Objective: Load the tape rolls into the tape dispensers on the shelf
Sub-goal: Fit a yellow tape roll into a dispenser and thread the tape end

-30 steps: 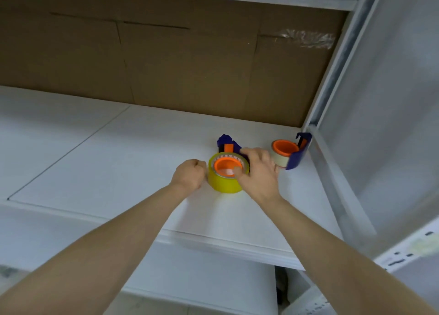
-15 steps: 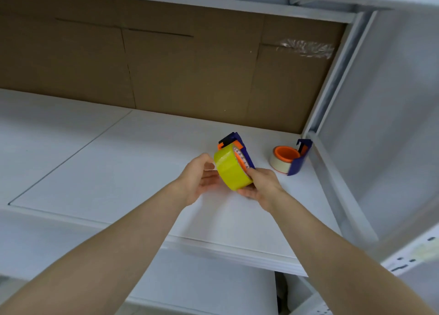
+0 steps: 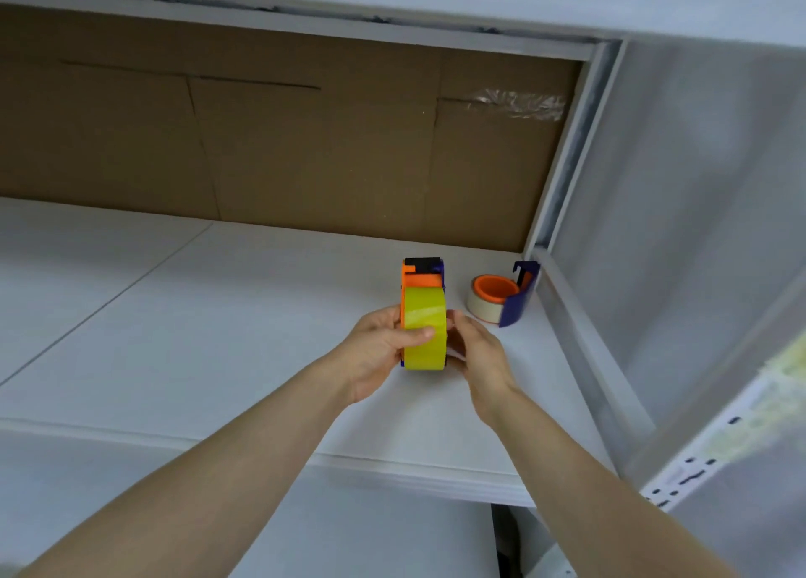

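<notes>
A yellow tape roll [image 3: 424, 311] sits upright in an orange and purple tape dispenser [image 3: 421, 272], lifted a little above the white shelf [image 3: 218, 316]. My left hand [image 3: 378, 350] grips its left side with the thumb across the yellow tape. On the other side my right hand [image 3: 475, 355] holds the roll and dispenser. A second purple dispenser [image 3: 517, 300] with an orange hub and a white tape roll [image 3: 479, 307] lies on the shelf to the right, near the corner.
A brown cardboard back panel [image 3: 305, 150] closes the shelf behind. A white side post [image 3: 562, 176] and rail bound the right side. The shelf's front edge [image 3: 392, 468] runs under my forearms, with a lower shelf beneath.
The yellow roll and dispenser lay flat on the shelf, then both hands lifted them and turned them upright, edge toward me.
</notes>
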